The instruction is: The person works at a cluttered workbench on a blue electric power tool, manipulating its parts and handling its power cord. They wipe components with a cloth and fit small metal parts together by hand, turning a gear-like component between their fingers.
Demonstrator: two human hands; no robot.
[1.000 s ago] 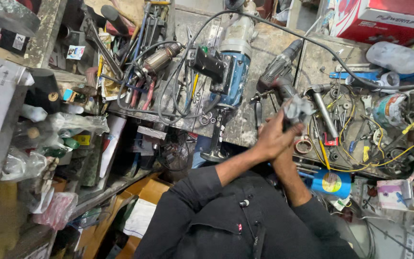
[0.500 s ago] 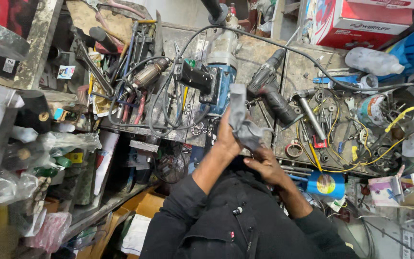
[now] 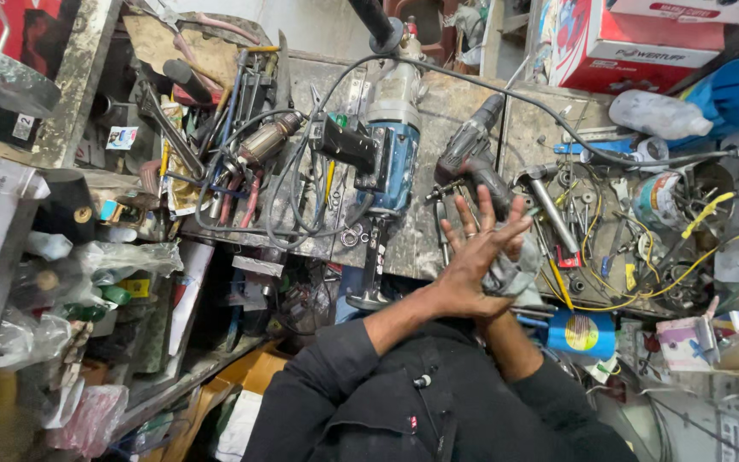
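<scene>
- Overhead, I look down on my two bare hands meeting just above the near edge of a cluttered workbench (image 3: 438,248), dark sleeves (image 3: 404,402) filling the bottom of the view.
- My left hand (image 3: 470,272) lies on top, its fingers (image 3: 493,218) spread wide and straight, gripping nothing of its own; its palm presses down on a crumpled grey rag (image 3: 511,272).
- My right hand (image 3: 506,295) is almost wholly hidden beneath the left hand and the rag; I cannot tell how far its fingers are curled, only that the rag sits between the two hands.
- The rag bunches out on the right side of the left palm, at the bench's near edge.
- Just beyond my fingertips a dark cordless drill (image 3: 472,158) lies on the bench, and to its left a large blue-and-silver power drill (image 3: 391,137) lies lengthwise, its bit end reaching past the near edge.
- A black cable (image 3: 506,85) runs across the bench's far side towards the right.
- Yellow wires (image 3: 635,291) tangle among small metal parts on the bench's right half.
- A blue round tin (image 3: 582,332) with a yellow label sits just right of my right forearm.
- A clear plastic bottle (image 3: 659,114) lies near the far right corner.
</scene>
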